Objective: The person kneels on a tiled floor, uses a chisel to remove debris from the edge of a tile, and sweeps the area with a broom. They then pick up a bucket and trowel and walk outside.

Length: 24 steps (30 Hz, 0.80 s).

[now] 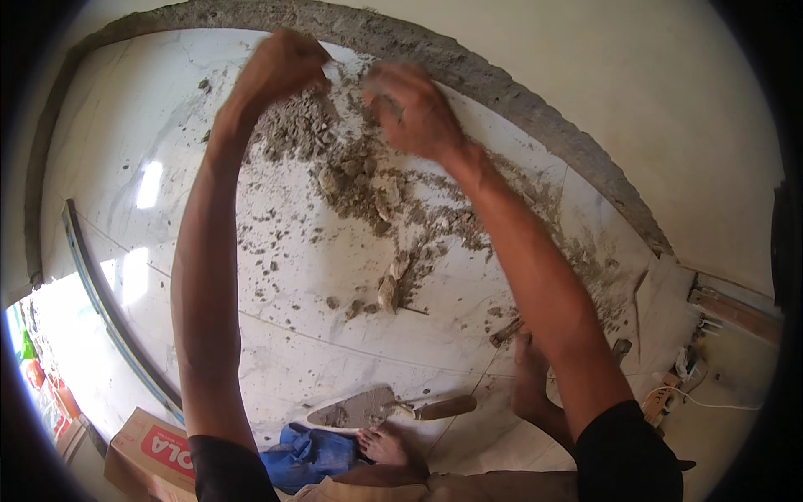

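Note:
My left hand (293, 65) is over the far side of a pile of grey, crumbly mortar rubble (293, 125), close to the wall's foot. Its fingers curl toward the right but are blurred, so a hold cannot be made out. Across a small gap, my right hand (410, 109) hangs beside the same rubble, smeared by motion, with a greyish patch near its thumb. Larger lumps (347, 180) lie between my forearms. Near my bare foot rests a pointed trowel (360, 408) with a wooden handle, its blade coated in mortar.
White marbled tiles (335, 351) carry scattered crumbs. A rough unplastered strip (468, 63) runs along the wall base. At left lies a long metal straightedge (117, 309), with a cardboard box (155, 456) nearer me. Blue cloth (305, 456) sits by my foot. A hammer-like tool (505, 333) is by my other foot.

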Available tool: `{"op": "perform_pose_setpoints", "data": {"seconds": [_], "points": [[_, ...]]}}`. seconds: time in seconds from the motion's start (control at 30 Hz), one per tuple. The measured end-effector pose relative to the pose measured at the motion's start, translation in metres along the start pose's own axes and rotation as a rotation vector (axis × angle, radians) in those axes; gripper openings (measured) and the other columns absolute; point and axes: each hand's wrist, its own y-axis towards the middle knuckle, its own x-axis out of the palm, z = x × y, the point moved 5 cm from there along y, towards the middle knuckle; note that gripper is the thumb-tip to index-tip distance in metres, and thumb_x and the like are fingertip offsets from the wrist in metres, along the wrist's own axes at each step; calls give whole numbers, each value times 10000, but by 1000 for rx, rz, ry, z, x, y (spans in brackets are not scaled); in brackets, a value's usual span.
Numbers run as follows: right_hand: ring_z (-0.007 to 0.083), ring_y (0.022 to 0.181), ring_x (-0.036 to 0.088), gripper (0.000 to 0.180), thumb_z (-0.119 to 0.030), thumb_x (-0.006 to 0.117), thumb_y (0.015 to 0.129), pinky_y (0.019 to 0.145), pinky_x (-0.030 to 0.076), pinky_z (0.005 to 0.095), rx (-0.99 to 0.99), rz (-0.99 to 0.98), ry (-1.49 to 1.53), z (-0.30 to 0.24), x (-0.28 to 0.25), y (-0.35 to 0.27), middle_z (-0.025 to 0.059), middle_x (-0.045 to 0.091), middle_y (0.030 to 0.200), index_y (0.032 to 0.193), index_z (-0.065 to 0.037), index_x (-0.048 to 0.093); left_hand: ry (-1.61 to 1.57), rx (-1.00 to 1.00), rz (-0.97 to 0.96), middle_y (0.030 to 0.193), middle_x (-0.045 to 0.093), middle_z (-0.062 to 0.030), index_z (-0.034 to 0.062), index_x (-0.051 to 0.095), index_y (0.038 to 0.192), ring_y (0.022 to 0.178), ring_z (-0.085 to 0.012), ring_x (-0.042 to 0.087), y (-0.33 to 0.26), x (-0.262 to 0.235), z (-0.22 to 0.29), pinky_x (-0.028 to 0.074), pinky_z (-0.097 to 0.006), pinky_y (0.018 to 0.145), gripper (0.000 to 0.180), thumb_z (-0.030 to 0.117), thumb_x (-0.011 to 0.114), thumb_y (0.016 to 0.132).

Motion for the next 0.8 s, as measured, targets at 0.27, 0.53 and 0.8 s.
{"op": "perform_pose_setpoints", "data": {"seconds": [0.27,0.53,0.8], "points": [[326,1349,383,573,-470,366,996,1144,293,446,-25,-87,-86,-24,31,33,178,415,1447,1437,-104,381,-195,50,123,1066,663,-162,38,647,1140,1012,-278,634,-37,19,-16,501,-450,818,503,468,455,967],[277,1327,431,419,-369,538,958,1123,321,409,245,84,25,-12,-73,-124,134,530,1373,1265,-91,602,5,14,328,1197,640,-191,33,592,1276,1110,-263,618,-63,-26,-32,487,-429,964,681,580,596,871],[351,1354,370,563,-374,538,960,1133,291,418,240,103,146,-41,-16,-150,198,412,1447,1405,-50,421,-47,151,37,1531,325,-104,95,486,1391,1384,-276,356,-113,72,4,298,-449,1139,656,580,400,958]]}}
